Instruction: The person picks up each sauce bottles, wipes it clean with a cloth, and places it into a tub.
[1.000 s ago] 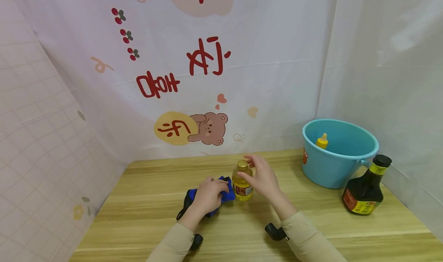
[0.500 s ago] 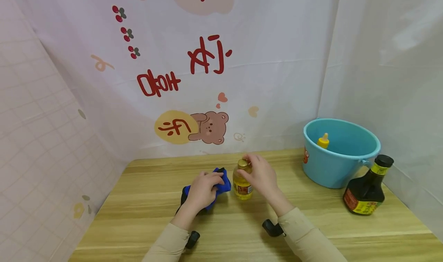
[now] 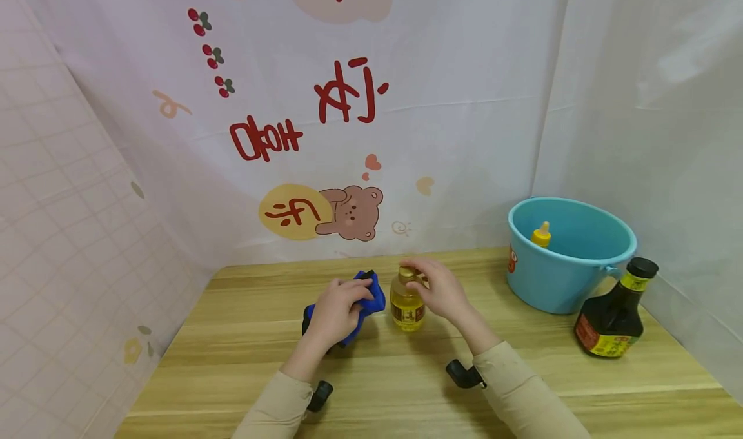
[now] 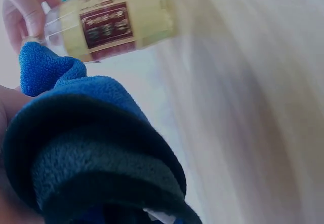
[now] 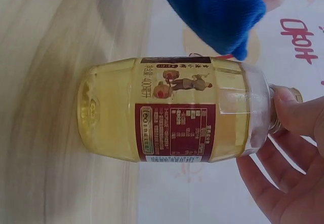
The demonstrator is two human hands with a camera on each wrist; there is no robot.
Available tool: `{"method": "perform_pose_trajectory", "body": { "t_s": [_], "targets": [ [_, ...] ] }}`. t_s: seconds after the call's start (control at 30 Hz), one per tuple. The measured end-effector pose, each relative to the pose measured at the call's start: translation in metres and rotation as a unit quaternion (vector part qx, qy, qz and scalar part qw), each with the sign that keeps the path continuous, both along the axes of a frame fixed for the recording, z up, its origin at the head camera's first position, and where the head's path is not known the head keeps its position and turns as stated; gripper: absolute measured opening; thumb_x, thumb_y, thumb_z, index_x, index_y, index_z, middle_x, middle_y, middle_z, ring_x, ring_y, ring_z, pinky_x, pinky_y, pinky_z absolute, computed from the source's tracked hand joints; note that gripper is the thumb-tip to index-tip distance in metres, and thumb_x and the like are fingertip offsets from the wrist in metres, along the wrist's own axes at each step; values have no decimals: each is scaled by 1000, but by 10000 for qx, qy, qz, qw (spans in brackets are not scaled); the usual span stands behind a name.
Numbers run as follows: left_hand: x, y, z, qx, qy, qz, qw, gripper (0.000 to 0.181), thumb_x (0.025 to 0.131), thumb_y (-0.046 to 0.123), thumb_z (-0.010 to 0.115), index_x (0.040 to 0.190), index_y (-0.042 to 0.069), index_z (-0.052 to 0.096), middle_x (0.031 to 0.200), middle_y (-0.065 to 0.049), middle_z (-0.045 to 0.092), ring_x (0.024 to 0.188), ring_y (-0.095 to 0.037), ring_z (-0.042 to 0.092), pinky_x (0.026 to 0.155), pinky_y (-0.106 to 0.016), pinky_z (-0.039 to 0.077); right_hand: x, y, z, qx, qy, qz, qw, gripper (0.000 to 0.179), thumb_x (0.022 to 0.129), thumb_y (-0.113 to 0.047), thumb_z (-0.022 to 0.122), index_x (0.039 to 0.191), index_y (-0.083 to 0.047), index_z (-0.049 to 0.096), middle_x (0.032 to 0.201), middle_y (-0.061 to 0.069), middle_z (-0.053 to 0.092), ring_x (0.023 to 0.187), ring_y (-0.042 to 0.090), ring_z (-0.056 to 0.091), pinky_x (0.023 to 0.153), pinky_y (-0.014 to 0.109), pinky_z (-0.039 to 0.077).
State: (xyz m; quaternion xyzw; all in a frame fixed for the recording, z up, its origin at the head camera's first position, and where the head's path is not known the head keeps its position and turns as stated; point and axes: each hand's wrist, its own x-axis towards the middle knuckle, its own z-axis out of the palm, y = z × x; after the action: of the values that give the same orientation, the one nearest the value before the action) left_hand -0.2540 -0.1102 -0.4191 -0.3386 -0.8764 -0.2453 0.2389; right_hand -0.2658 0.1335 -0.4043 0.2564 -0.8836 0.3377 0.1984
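Cloth [image 3: 373, 300] in left fingers [image 3: 355, 291]; bottleneck [image 5: 274, 121] between right fingers [image 5: 264, 187].

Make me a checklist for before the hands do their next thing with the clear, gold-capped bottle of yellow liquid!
1. Right hand holding the clear bottle near its neck: ok.
2. Left hand gripping the blue-and-black fuzzy cloth: ok.
3. Gold cap on: ok.
4. Cap tight: cannot tell.
5. Cloth touching the clear bottle: not ok, the head view shows a gap.
6. Dark, black-capped bottle out of the way: ok, beside the round light-blue bucket.
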Motion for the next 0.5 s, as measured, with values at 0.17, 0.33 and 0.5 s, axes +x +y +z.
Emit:
{"method": "perform_pose_trajectory", "body": {
  "t_s": [0.17,0.33,0.5],
  "targets": [
    [-2,1,12,96,-54,-21,9999,30,82,-9,70,94,17,77,124,-1,69,111,-28,62,92,-42,50,-3,3,0,-109,-157,311,9993,39,89,0,71,127,-5,65,122,13,65,105,31,64,85,46,55],
    [-4,5,26,187,150,-149,9996,29,82,-10,69,94,16,77,124,-1,69,108,-29,62,89,-42,50,-8,6,-2,-244,-256,638,9973,39,89,2,68,128,-4,64,124,14,65,108,33,63,88,46,54],
    [-4,12,37,172,143,-226,9995,29,84,-9,68,95,15,78,124,-3,68,109,-33,60,95,-45,48,-11,9,-4,-345,-457,797,9952,40,91,3,66,129,-6,64,126,13,64,113,33,61,92,45,53]
  ]
}}
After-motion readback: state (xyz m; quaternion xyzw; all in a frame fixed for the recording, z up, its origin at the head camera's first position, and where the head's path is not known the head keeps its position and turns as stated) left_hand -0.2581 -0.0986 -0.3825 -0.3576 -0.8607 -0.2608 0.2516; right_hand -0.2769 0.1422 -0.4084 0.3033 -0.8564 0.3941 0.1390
